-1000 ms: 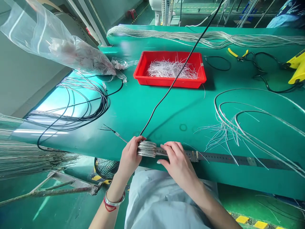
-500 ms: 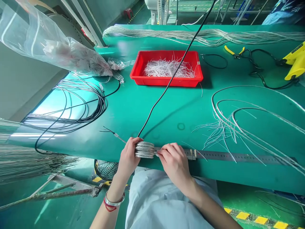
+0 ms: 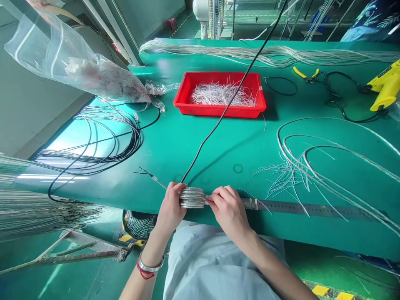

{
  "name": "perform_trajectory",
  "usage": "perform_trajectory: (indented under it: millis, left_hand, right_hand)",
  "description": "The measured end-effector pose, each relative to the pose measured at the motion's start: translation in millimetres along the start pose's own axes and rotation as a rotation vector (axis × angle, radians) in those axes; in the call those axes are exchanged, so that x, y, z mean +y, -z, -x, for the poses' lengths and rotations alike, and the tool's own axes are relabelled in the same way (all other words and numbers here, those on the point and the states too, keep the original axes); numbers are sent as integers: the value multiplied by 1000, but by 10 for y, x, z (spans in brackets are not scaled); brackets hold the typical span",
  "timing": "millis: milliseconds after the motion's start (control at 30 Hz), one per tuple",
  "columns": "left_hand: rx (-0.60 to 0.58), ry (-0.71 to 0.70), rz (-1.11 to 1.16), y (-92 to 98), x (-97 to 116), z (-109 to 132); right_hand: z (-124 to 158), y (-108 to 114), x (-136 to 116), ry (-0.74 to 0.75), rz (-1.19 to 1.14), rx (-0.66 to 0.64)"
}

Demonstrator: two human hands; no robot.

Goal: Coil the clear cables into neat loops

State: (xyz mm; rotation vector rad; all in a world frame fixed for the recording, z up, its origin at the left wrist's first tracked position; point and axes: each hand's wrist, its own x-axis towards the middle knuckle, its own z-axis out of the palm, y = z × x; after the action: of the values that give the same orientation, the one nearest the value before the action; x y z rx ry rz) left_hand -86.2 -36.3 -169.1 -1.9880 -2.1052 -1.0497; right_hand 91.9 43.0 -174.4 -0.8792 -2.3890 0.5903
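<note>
A tight cylindrical coil of silvery cable (image 3: 192,198) is at the table's front edge. My left hand (image 3: 171,204) is closed around its left end. At the coil's right end, my right hand (image 3: 228,208) is closed in a pinch; the small piece between its fingertips is hard to make out, perhaps the cable's end. A black cable (image 3: 203,143) rises from behind my left fingers toward the upper right. Left of that hand a cable end with dark split wires (image 3: 153,177) sticks out. A steel ruler (image 3: 290,206) lies flat, extending right from under my right hand.
Behind stands a red tray (image 3: 190,110) of short white wire pieces (image 3: 218,95). Loops of black cable (image 3: 134,139) lie left, frayed pale cables (image 3: 293,166) right. Yellow-handled cutters (image 3: 306,76) and a yellow glue gun (image 3: 383,89) are at back right. Plastic bag (image 3: 106,75) hangs upper left.
The whole view has shifted slightly, so the table sits a little lower. Both hands keep their holds at the coil, with little visible movement.
</note>
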Motion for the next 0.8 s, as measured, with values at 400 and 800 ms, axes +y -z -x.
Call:
perform_trajectory:
  millis: [400,800]
  left_hand:
    - [-1,-4,-3,1,13,-6]
    - [-260,24,64,269,102,-104]
  right_hand:
    - [-1,48,-118,36,-87,-87]
    - [-181,3,-98,-96,-617,-33]
